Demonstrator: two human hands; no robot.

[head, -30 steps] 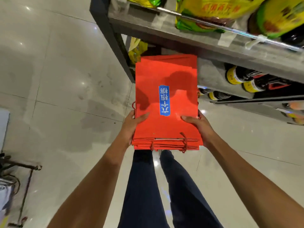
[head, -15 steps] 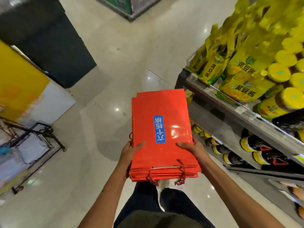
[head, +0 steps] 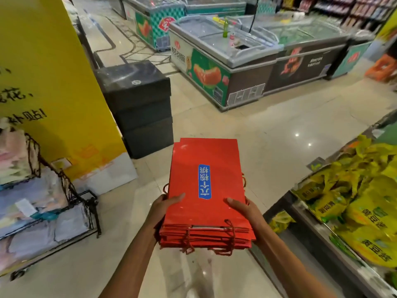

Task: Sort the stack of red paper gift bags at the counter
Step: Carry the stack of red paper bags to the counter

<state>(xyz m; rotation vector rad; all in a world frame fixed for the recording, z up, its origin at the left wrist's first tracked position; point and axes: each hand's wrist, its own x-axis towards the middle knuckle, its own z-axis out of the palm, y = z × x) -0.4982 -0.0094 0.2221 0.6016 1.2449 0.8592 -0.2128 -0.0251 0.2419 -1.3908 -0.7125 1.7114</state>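
Note:
A flat stack of red paper gift bags (head: 206, 160) with a blue label on the top bag is carried level in front of me, above the shop floor. My left hand (head: 160, 208) grips the stack's left edge, thumb on top. My right hand (head: 247, 210) grips the right edge the same way. Red cord handles hang from the near end of the stack. No counter can be made out in the head view.
A shelf (head: 318, 222) of yellow-green packets runs along my right. A yellow pillar (head: 49, 82) and a wire rack (head: 71, 196) of goods stand at my left. A black box stack (head: 139, 104) is ahead left, chest freezers (head: 236, 61) beyond. Tiled floor lies open ahead.
My view has lifted from the floor and shelf edge up to the aisle ahead. The stack stays held in both hands the same way.

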